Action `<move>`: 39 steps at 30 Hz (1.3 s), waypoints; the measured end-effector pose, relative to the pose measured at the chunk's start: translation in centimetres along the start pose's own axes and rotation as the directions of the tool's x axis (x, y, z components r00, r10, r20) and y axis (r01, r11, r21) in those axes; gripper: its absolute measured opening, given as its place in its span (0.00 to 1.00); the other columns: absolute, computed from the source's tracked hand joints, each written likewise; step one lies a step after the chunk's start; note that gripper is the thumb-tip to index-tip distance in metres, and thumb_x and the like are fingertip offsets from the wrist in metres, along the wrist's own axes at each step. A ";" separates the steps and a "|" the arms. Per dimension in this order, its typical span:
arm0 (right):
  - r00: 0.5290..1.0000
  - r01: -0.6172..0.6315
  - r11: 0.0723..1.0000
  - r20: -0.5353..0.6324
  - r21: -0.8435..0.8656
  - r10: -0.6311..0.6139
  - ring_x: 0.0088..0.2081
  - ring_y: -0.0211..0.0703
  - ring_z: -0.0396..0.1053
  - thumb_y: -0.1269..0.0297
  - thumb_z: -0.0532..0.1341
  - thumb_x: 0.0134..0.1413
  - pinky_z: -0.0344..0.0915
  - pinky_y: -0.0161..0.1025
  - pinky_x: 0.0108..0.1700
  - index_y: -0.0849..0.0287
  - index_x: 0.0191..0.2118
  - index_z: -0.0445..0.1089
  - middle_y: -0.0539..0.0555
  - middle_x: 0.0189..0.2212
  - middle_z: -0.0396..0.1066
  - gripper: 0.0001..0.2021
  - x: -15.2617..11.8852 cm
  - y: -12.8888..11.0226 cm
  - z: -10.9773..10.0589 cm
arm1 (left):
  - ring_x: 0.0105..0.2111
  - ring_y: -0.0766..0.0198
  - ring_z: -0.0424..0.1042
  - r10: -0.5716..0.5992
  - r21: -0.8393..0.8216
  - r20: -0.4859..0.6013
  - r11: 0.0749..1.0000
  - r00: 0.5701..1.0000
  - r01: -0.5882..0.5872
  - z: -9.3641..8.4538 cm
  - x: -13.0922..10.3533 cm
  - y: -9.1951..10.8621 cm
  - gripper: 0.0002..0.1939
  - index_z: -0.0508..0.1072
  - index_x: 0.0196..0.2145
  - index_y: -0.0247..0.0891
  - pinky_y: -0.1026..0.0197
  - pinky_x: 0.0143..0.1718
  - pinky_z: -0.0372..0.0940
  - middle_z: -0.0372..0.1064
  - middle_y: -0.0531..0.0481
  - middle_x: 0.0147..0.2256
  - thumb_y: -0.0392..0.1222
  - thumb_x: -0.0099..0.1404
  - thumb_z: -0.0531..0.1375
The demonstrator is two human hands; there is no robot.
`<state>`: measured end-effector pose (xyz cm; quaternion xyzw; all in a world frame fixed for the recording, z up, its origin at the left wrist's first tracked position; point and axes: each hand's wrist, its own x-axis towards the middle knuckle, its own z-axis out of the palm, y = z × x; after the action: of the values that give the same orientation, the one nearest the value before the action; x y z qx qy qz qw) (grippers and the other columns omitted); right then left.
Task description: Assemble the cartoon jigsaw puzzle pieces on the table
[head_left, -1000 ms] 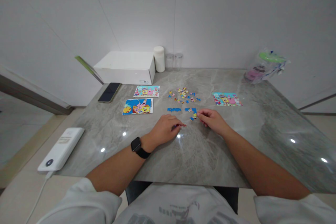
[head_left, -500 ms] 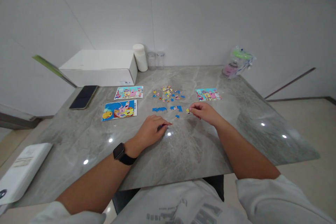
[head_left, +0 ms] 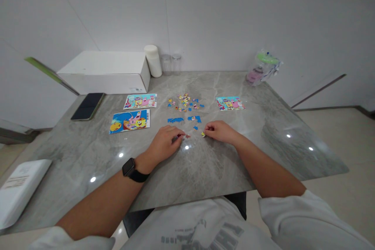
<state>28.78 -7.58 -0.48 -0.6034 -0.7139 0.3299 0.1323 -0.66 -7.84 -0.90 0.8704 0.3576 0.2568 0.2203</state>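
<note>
My left hand (head_left: 166, 143) rests on the table, its thumb and forefinger closed at a reddish-brown puzzle piece (head_left: 188, 136). My right hand (head_left: 219, 131) pinches a yellow puzzle piece (head_left: 203, 134) to the right of it. Just beyond lies a loose blue piece (head_left: 195, 128). Farther up are a joined blue strip (head_left: 175, 120) and a second joined blue section (head_left: 194, 119). Behind these, several loose pieces (head_left: 185, 100) lie in a scattered pile.
Two picture cards (head_left: 140, 101) (head_left: 130, 121) lie at the left and a third card (head_left: 230, 103) at the right. A phone (head_left: 88, 106), white box (head_left: 102, 72), white bottle (head_left: 153, 61), two glasses (head_left: 171, 64) and a bagged cup (head_left: 262, 68) stand or lie farther out.
My right hand has moved nearer to me and to the left with the yellow piece. More of the reddish-brown piece shows by my left fingertips. The view has shifted slightly.
</note>
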 end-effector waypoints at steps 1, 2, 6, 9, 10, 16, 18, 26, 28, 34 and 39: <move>1.000 0.006 0.999 -0.005 -0.054 -0.006 0.27 0.40 0.69 0.61 0.64 0.58 0.57 0.37 0.31 0.57 0.29 0.78 0.50 0.23 0.76 0.10 -0.1 -0.1 -0.1 | 0.42 0.55 0.77 0.000 0.004 0.000 1.000 1.000 0.000 0.0 0.0 -0.1 0.10 0.82 0.45 0.42 0.51 0.49 0.67 0.82 0.47 0.41 0.39 0.73 0.60; 1.000 0.011 0.995 -0.009 -0.099 -0.012 0.28 0.40 0.70 0.61 0.64 0.59 0.57 0.37 0.32 0.57 0.30 0.78 0.51 0.25 0.76 0.09 -0.2 -0.2 -0.2 | 0.43 0.55 0.77 -0.002 0.011 -0.005 1.000 1.000 0.002 0.0 -0.1 -0.2 0.10 0.81 0.46 0.41 0.50 0.49 0.67 0.82 0.46 0.41 0.39 0.73 0.60; 0.998 0.053 0.986 -0.018 -0.160 -0.057 0.32 0.40 0.72 0.63 0.64 0.61 0.59 0.36 0.35 0.57 0.36 0.78 0.51 0.30 0.78 0.06 -0.8 -0.6 -0.9 | 0.43 0.54 0.77 -0.043 0.075 -0.099 0.996 0.994 0.050 -0.9 0.0 -0.9 0.11 0.79 0.48 0.40 0.50 0.50 0.67 0.80 0.46 0.42 0.39 0.73 0.59; 0.993 0.111 0.980 0.045 -0.166 -0.105 0.33 0.41 0.71 0.64 0.68 0.57 0.60 0.36 0.37 0.57 0.41 0.78 0.51 0.32 0.77 0.07 -1.1 -0.8 -1.1 | 0.39 0.56 0.74 -0.112 0.111 -0.262 0.983 0.959 0.145 -2.5 0.1 -1.7 0.12 0.78 0.50 0.39 0.51 0.47 0.68 0.78 0.46 0.41 0.38 0.73 0.57; 0.991 0.127 0.976 0.064 -0.177 -0.117 0.33 0.41 0.71 0.64 0.69 0.56 0.60 0.36 0.37 0.57 0.42 0.78 0.51 0.33 0.77 0.08 -1.1 -0.9 -1.0 | 0.39 0.56 0.74 -0.138 0.109 -0.311 0.978 0.940 0.180 -3.1 0.2 -1.9 0.13 0.77 0.50 0.39 0.52 0.46 0.68 0.77 0.46 0.41 0.38 0.73 0.56; 0.985 0.169 0.960 0.061 -0.222 -0.159 0.34 0.41 0.69 0.68 0.69 0.55 0.59 0.36 0.39 0.57 0.41 0.77 0.51 0.34 0.76 0.07 -1.2 -0.8 -0.5 | 0.43 0.55 0.74 -0.133 0.181 -0.278 0.965 0.951 0.188 -4.4 -0.1 -2.7 0.10 0.75 0.48 0.40 0.50 0.49 0.69 0.77 0.46 0.43 0.40 0.71 0.59; 0.983 0.181 0.957 0.065 -0.226 -0.171 0.34 0.41 0.69 0.68 0.68 0.55 0.59 0.36 0.38 0.58 0.40 0.76 0.51 0.34 0.75 0.06 -1.2 -0.8 -0.5 | 0.46 0.53 0.75 -0.097 0.203 -0.166 0.971 0.981 0.130 -4.0 -0.3 -2.6 0.09 0.76 0.47 0.41 0.49 0.52 0.69 0.77 0.45 0.45 0.41 0.71 0.60; 0.976 0.215 0.940 0.074 -0.265 -0.203 0.34 0.41 0.68 0.67 0.68 0.57 0.58 0.36 0.38 0.58 0.41 0.76 0.52 0.34 0.75 0.06 -1.3 -1.2 -0.5 | 0.47 0.49 0.76 -0.102 0.255 0.108 0.964 0.989 0.071 -3.3 -0.4 -1.8 0.09 0.78 0.47 0.39 0.47 0.52 0.70 0.77 0.41 0.46 0.42 0.70 0.63; 0.977 0.213 0.940 0.077 -0.267 -0.199 0.34 0.41 0.68 0.67 0.67 0.57 0.58 0.36 0.38 0.58 0.41 0.76 0.52 0.34 0.75 0.05 -1.3 -1.2 -0.5 | 0.47 0.49 0.76 -0.112 0.264 0.126 0.962 0.986 0.075 -3.4 -0.4 -1.7 0.09 0.78 0.46 0.39 0.47 0.52 0.70 0.76 0.41 0.46 0.42 0.70 0.63; 0.971 0.236 0.930 0.101 -0.281 -0.216 0.34 0.41 0.68 0.66 0.67 0.57 0.58 0.37 0.37 0.57 0.39 0.76 0.52 0.34 0.76 0.05 -1.4 -1.0 -0.5 | 0.47 0.49 0.76 -0.135 0.255 0.101 0.961 0.986 0.105 -3.3 -0.3 -1.7 0.10 0.78 0.47 0.39 0.46 0.53 0.70 0.77 0.40 0.46 0.42 0.71 0.61; 0.969 0.247 0.928 0.100 -0.278 -0.228 0.33 0.41 0.68 0.65 0.67 0.57 0.58 0.37 0.37 0.56 0.39 0.76 0.51 0.33 0.76 0.04 -1.3 -0.8 -0.4 | 0.47 0.50 0.75 -0.148 0.224 0.045 0.965 0.988 0.135 -3.2 -0.3 -1.8 0.10 0.78 0.46 0.40 0.47 0.52 0.70 0.77 0.42 0.45 0.42 0.71 0.60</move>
<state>28.75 -8.77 0.59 -0.5142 -0.8259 0.2238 0.0582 -3.68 -6.29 0.42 0.8692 0.4382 0.1724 0.1509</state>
